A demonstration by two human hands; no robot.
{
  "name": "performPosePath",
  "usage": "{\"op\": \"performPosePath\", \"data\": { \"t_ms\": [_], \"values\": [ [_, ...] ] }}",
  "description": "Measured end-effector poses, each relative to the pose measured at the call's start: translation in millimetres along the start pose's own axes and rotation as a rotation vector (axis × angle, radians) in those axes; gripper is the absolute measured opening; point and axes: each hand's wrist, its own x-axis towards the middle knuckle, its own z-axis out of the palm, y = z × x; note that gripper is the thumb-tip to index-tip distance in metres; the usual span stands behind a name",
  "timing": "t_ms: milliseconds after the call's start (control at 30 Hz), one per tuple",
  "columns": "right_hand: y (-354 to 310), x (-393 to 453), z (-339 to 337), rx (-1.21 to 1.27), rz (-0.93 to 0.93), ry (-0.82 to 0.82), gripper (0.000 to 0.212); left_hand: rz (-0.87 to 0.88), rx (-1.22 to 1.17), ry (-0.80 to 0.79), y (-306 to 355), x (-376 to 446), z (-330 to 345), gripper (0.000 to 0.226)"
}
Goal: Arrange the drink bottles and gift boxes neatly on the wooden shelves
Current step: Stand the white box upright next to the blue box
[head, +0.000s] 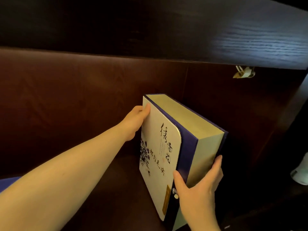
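Note:
A large gift box [166, 144] stands on edge inside a dark wooden shelf compartment. Its cream front carries black calligraphy and a blue flower print, with a navy spine and gold-toned sides. My left hand [135, 122] grips the box's far upper-left edge, thumb over the front face. My right hand [198, 182] clasps the near lower corner, thumb on the navy band and fingers wrapped around the gold side. The box leans slightly, its bottom resting on the shelf floor [116, 189].
The shelf board above [166, 30] overhangs the compartment. A dark back panel [83, 97] lies behind the box. A small pale fitting [244, 73] hangs under the upper board at right. A white object [301, 170] shows at the right edge, and something blue [8, 182] at the left edge.

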Motion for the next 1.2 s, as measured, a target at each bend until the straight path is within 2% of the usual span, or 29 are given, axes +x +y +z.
{"op": "performPosePath", "data": {
  "t_ms": [100,200,300,400,533,667,700,800,867,933,967,1033,1100,1200],
  "values": [
    [-9,9,-12,0.181,0.019,-0.165,0.125,0.037,0.034,0.039,7,-21,-34,0.047],
    [-20,15,-21,0.352,0.037,-0.311,0.114,0.072,0.112,0.086,14,-53,-71,0.046],
    [-27,23,-24,0.398,-0.015,-0.409,0.107,0.080,0.139,0.113,17,-90,-101,0.050],
    [-40,34,-29,0.469,-0.055,-0.543,0.117,0.081,0.110,0.125,11,-125,-119,0.055],
    [-52,41,-24,0.509,-0.002,-0.660,0.110,0.102,0.114,0.228,2,-164,-127,0.057],
    [-47,45,-13,0.528,0.083,-0.744,0.131,0.127,0.169,0.284,-2,-195,-133,0.056],
    [-44,44,-12,0.535,0.117,-0.771,0.128,0.128,0.194,0.291,-3,-203,-133,0.056],
    [-34,40,-8,0.564,0.180,-0.812,0.093,0.126,0.249,0.293,-8,-224,-131,0.052],
    [-29,37,-5,0.562,0.196,-0.832,0.095,0.120,0.254,0.298,-11,-234,-132,0.051],
    [-30,34,-4,0.557,0.196,-0.860,0.108,0.117,0.246,0.304,-14,-241,-134,0.051],
    [-31,33,-4,0.563,0.195,-0.867,0.106,0.119,0.247,0.304,-16,-245,-135,0.051],
    [-36,31,-5,0.596,0.208,-0.878,0.084,0.133,0.253,0.299,-19,-250,-137,0.053],
    [-38,27,-6,0.610,0.226,-0.900,0.068,0.157,0.278,0.286,-20,-252,-143,0.062],
    [-32,18,-5,0.568,0.250,-0.917,0.066,0.095,0.297,0.170,-20,-248,-159,0.096]
  ]
}}
